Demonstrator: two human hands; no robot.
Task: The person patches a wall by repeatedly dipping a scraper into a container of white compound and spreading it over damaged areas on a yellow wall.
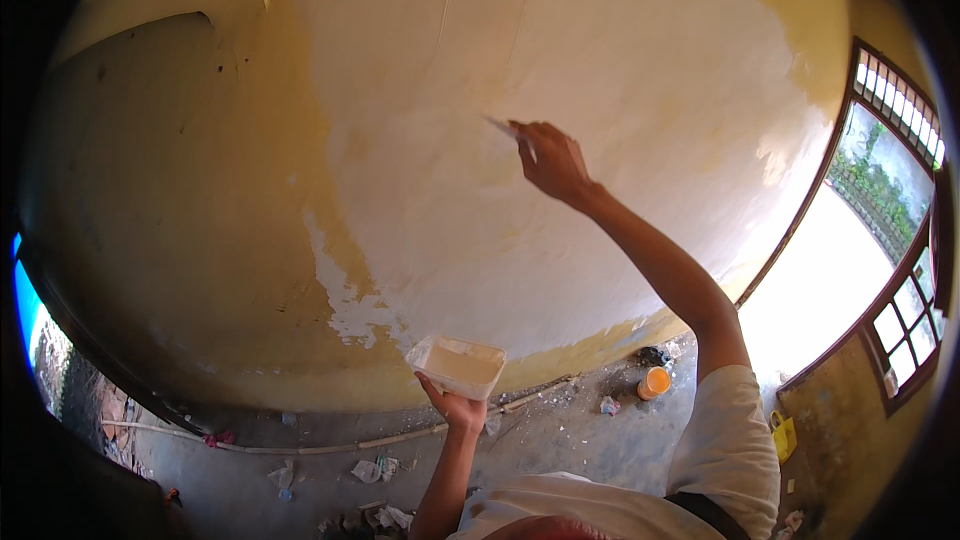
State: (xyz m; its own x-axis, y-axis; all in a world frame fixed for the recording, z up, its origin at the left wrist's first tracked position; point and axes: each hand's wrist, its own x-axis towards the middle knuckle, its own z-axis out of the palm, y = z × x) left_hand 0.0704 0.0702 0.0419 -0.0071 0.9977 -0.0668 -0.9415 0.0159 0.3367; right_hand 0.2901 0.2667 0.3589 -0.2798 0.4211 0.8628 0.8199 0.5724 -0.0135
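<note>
My right hand (552,160) is raised in front of the wall, its fingers closed round a putty knife (500,127) whose thin blade points left toward the surface. Whether the blade touches the wall I cannot tell. Lower down, my left hand (455,406) holds up a white rectangular plastic tub (462,364) from beneath, with pale filler inside. A broad pale coat of filler (420,200) covers the middle of the yellow wall (230,240). Its edges are ragged, and two thin upright ridges show near the top.
An orange-topped container (654,383) stands on the grey floor (560,440) by the wall's foot. A long pole (330,448) lies along the wall, with crumpled plastic scraps (375,469) nearby. To the right are an open doorway (820,260) and a yellow bag (783,436).
</note>
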